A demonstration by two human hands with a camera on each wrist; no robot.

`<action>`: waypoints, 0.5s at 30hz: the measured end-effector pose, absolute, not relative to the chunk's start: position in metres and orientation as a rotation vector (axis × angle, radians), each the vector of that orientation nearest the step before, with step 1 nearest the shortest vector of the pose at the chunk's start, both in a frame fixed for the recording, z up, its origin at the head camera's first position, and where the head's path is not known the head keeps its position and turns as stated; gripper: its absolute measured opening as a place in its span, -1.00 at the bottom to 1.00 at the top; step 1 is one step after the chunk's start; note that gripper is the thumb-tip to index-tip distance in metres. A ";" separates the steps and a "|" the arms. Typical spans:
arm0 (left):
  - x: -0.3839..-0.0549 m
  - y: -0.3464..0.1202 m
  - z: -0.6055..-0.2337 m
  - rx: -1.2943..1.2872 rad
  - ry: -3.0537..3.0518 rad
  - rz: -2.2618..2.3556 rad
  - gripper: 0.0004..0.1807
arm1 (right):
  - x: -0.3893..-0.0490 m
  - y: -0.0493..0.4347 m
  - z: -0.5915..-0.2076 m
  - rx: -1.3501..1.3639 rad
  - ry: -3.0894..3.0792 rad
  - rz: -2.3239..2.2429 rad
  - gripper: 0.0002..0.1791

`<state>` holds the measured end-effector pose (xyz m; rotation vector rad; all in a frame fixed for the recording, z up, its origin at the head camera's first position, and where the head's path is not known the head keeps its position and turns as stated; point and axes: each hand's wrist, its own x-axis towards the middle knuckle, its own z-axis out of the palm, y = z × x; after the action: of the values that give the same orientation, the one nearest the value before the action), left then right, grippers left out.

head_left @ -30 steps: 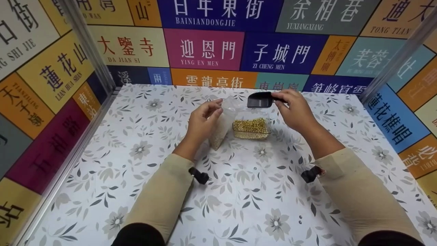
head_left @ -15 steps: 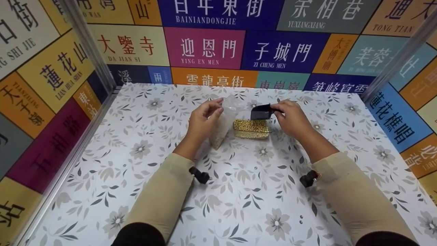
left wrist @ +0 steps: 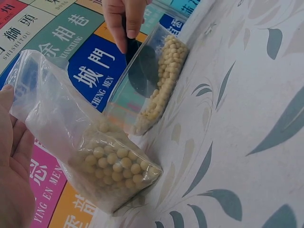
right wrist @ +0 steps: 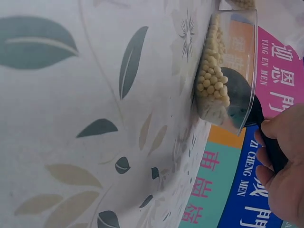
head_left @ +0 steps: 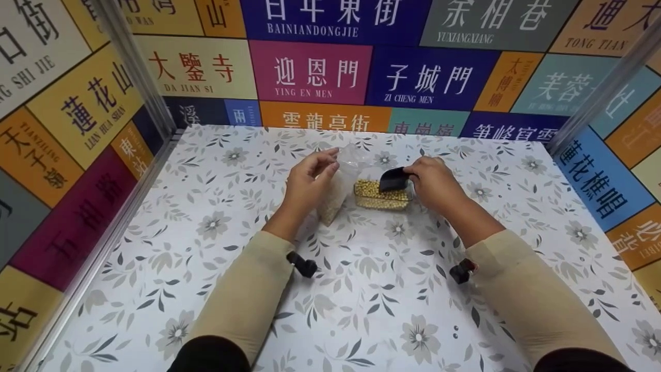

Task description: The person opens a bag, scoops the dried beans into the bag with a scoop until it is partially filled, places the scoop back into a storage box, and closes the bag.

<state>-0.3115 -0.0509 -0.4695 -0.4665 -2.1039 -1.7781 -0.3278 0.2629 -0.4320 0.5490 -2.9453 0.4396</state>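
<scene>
My right hand [head_left: 436, 183] grips the handle of a black scoop [head_left: 394, 180]. The scoop's blade dips into a clear plastic box [right wrist: 251, 52] partly filled with soybeans [left wrist: 166, 71]; in the right wrist view the blade shows through the wall, against the beans. Just left of the box stands a clear plastic bag [left wrist: 52, 104] with soybeans in its bottom corner. The fingers of my left hand [head_left: 307, 181] pinch that bag near its upper edge, and its mouth gapes at the top.
Beneath everything lies a white tabletop [head_left: 361, 289] with a grey flower and leaf print. Colourful panels with Chinese lettering [head_left: 310, 72] wall off its back and both sides. Metal posts [head_left: 147, 77] stand at the back corners.
My right hand has come down with the scoop, from above the box into the soybeans, and the blade has tilted downward. The left hand and the bag have stayed put.
</scene>
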 end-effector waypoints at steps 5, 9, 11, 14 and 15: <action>-0.310 -0.051 -0.468 -0.449 -2.114 -1.778 -0.93 | -0.329 0.257 -0.429 0.596 -2.945 0.360 -0.68; -0.311 -0.050 -0.468 -0.450 -2.111 -1.778 -0.93 | -0.328 0.253 -0.428 0.592 -2.960 0.328 -0.66; -0.311 -0.050 -0.468 -0.454 -2.104 -1.784 -0.93 | -0.328 0.252 -0.428 0.585 -2.966 0.332 -0.66; -0.312 -0.050 -0.468 -0.452 -2.102 -1.792 -0.93 | -0.328 0.251 -0.429 0.574 -2.979 0.358 -0.65; -0.312 -0.050 -0.468 -0.452 -2.102 -1.794 -0.93 | -0.328 0.251 -0.430 0.570 -2.985 0.373 -0.66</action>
<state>-0.3118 -0.0496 -0.4679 -0.4519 -2.1025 -1.7940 -0.3284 0.2505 -0.4302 0.5700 -2.9847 0.3731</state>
